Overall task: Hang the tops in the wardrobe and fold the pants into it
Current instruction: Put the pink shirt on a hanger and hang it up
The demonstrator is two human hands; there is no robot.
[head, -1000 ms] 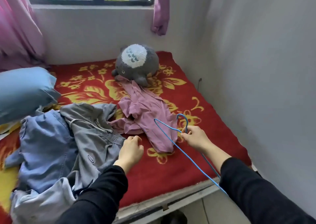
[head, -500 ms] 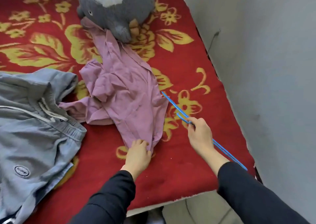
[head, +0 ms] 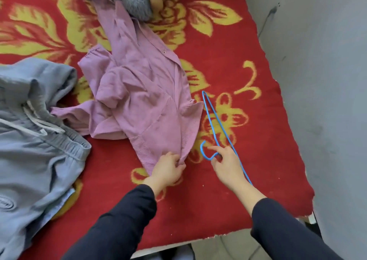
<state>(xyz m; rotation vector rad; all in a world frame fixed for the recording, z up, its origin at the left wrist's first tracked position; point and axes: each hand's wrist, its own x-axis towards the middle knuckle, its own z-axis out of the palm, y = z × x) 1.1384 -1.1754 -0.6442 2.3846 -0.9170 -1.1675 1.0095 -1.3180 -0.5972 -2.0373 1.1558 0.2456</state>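
A crumpled pink shirt [head: 143, 101] lies on the red flowered blanket [head: 228, 57], its far end tucked under a grey plush toy [head: 135, 3]. My left hand [head: 168, 168] pinches the shirt's near hem. A thin blue wire hanger [head: 213, 124] rests flat on the blanket right of the shirt. My right hand [head: 226, 164] touches the hanger near its hook, fingers spread. Grey drawstring pants [head: 37, 136] are heaped at the left.
A grey wall [head: 321, 81] runs along the bed's right side. The blanket's ragged near edge [head: 218, 235] ends just above the floor. The wardrobe is out of view.
The view has dropped closer to the bed. My left hand has gripped the shirt hem. The hanger now lies flat on the blanket and my right hand's fingers have loosened on it.
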